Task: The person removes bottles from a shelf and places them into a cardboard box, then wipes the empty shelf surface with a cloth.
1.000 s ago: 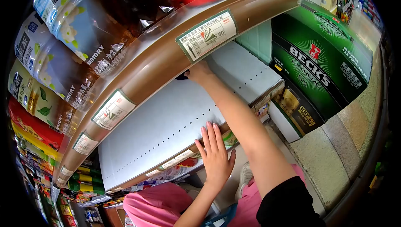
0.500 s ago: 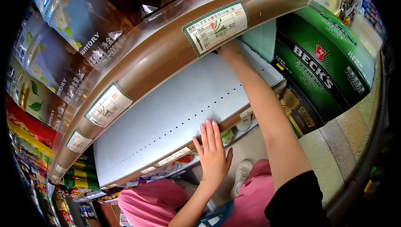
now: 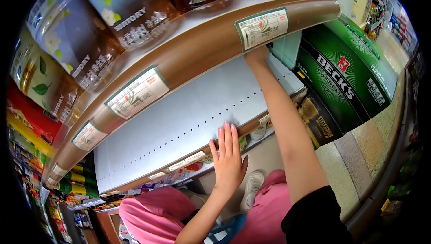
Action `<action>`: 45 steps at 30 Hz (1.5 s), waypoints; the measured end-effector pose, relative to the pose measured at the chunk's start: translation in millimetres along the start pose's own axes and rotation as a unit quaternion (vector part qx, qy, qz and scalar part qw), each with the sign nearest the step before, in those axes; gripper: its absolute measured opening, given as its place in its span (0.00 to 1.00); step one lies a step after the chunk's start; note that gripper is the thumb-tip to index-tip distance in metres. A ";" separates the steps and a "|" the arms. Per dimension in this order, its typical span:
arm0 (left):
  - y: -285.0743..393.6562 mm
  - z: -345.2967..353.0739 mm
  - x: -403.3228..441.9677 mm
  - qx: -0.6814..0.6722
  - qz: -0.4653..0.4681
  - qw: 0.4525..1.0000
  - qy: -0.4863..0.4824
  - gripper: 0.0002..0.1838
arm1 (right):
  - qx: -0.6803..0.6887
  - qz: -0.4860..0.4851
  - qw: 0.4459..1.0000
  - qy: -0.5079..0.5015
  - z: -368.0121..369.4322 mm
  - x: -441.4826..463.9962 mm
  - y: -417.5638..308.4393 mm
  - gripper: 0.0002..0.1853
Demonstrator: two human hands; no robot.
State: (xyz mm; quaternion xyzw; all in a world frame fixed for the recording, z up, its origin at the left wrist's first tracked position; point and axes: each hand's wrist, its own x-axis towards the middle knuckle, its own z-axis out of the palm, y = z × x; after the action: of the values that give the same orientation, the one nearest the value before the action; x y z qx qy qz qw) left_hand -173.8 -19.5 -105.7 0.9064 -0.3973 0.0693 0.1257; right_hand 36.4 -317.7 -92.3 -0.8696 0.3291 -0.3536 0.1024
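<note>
My left hand lies with fingers stretched out over the front edge of a white metal shelf that has a row of small holes. Nothing is held in it. My right arm reaches deep over that shelf, and my right hand is partly behind the brown edge of the upper shelf. Its fingers are hidden, so I cannot see what they hold. A small dark bit shows beside it, too little to name. Close by stands a pale greenish panel at the shelf's end.
Suntory bottles line the upper shelf, with price tags along its edge. Right of the shelf stand a green Beck's carton and a black-and-gold box. Packaged goods sit lower left. Below are my knees and a blue rim.
My view has shifted, so the upper shelf and its tags appear further right. My right hand has moved slightly at the back of the shelf. The left hand stays on the edge.
</note>
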 end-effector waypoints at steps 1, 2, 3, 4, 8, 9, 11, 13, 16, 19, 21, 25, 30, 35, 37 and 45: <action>1.8 -0.5 0.2 -0.004 -0.005 1.000 0.003 0.56 | 0.007 -0.002 1.000 -0.008 -5.8 -5.1 1.1 0.07; 3.8 -1.3 0.1 -0.008 -0.010 1.000 0.006 0.56 | 0.013 -0.004 1.000 -0.017 -11.7 -10.1 2.2 0.07; 5.6 -2.3 -0.1 -0.012 -0.013 1.000 0.009 0.56 | 0.020 -0.006 0.999 -0.025 -18.5 -15.2 2.7 0.07; 6.8 -3.1 -0.2 -0.015 -0.015 1.000 0.009 0.57 | 0.032 -0.002 0.999 -0.044 -25.3 -19.7 2.7 0.07; 6.8 -5.2 -1.6 -0.041 -0.017 0.999 0.016 0.58 | 0.041 -0.030 0.993 -0.111 -40.4 -37.2 -1.0 0.09; 6.6 -5.4 -2.1 -0.051 -0.016 0.998 0.021 0.58 | 0.058 -0.049 0.991 -0.111 -37.2 -42.5 -1.5 0.09; 6.6 -5.7 -5.3 -0.082 -0.021 0.995 0.044 0.58 | 0.091 -0.087 0.986 -0.111 -25.1 -55.2 -3.3 0.09; 7.4 -6.9 -9.0 -0.112 -0.038 0.991 0.062 0.58 | 0.102 -0.108 0.984 -0.101 -32.4 -74.9 -19.1 0.12; 7.3 -10.0 -17.1 -0.101 -0.058 0.989 0.085 0.58 | 0.110 -0.125 0.976 -0.140 -61.3 -104.0 -50.5 0.12; 6.3 -10.6 -22.9 -0.090 -0.069 0.990 0.082 0.58 | 0.154 -0.189 0.957 -0.158 -64.5 -127.5 -66.7 0.13; 5.1 -10.6 -25.7 -0.088 -0.070 0.991 0.074 0.58 | 0.156 -0.214 0.951 -0.156 -62.1 -139.1 -67.9 0.12; 6.0 -13.2 -26.2 -0.075 -0.073 0.992 0.066 0.58 | 0.186 -0.272 0.937 -0.113 -58.8 -143.9 -61.1 0.10; 2.8 -13.4 -27.0 -0.058 -0.066 0.995 0.055 0.57 | 0.178 -0.216 0.955 -0.100 -49.2 -120.6 -43.1 0.09; 2.8 -13.0 -25.1 -0.046 -0.066 0.996 0.045 0.57 | 0.115 -0.098 0.986 -0.077 -46.0 -67.7 14.1 0.12; 4.0 -13.3 -24.3 -0.046 -0.067 0.996 0.042 0.58 | 0.062 -0.055 0.995 -0.054 -61.1 -55.7 37.1 0.09; 4.8 -8.6 -25.3 -0.056 -0.060 0.995 0.059 0.60 | 0.091 -0.096 0.990 -0.049 -91.8 -57.8 74.1 0.12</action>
State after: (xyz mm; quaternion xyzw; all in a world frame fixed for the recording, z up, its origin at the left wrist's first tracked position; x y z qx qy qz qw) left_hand -194.6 -2.4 -102.3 0.9144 -0.3375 0.0921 0.2036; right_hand -94.1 -331.9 -87.5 -0.9005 0.2052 -0.3474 0.1622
